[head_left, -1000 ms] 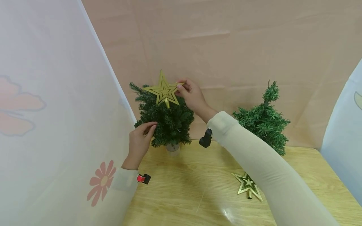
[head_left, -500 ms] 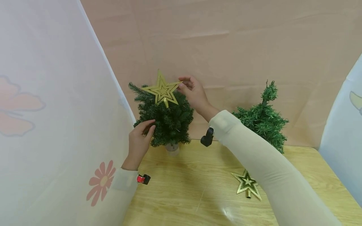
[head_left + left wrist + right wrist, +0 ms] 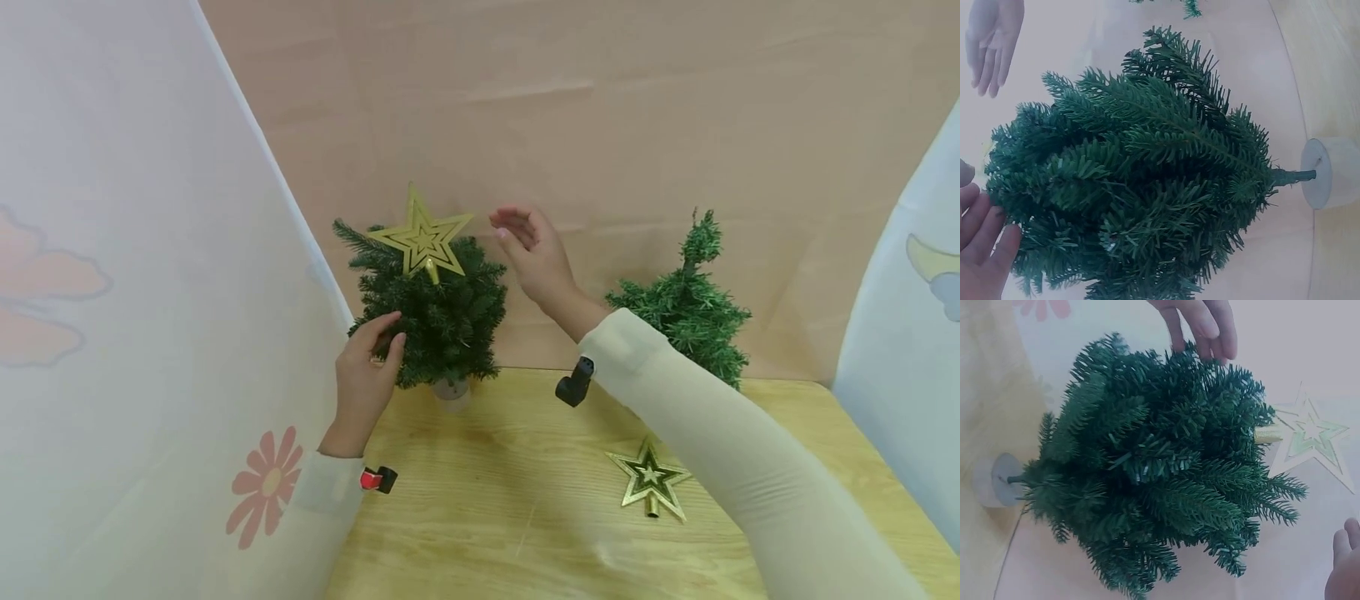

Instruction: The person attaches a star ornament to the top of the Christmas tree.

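Observation:
A gold star (image 3: 423,239) stands at the top of the dark green tree (image 3: 450,325) on the left; in the right wrist view its gold socket meets the upper branches of the tree (image 3: 1147,462). My left hand (image 3: 366,375) is at the tree's left side, fingers relaxed near the branches; whether they touch cannot be told. To the right of the star, my right hand (image 3: 542,258) is apart from it, fingers loosely bent and holding nothing. The left wrist view shows the tree (image 3: 1135,169) on its pale round base (image 3: 1317,174).
A second, lighter green tree (image 3: 690,308) stands at the back right, partly behind my right sleeve. Another gold star (image 3: 649,477) lies on the wooden table (image 3: 480,500) in front of it. A patterned white cloth (image 3: 150,208) hangs along the left side.
My right hand has let go of the star's right point and moved away to the right. The star stays on the tree. My left hand's thumb and fingers have spread slightly apart.

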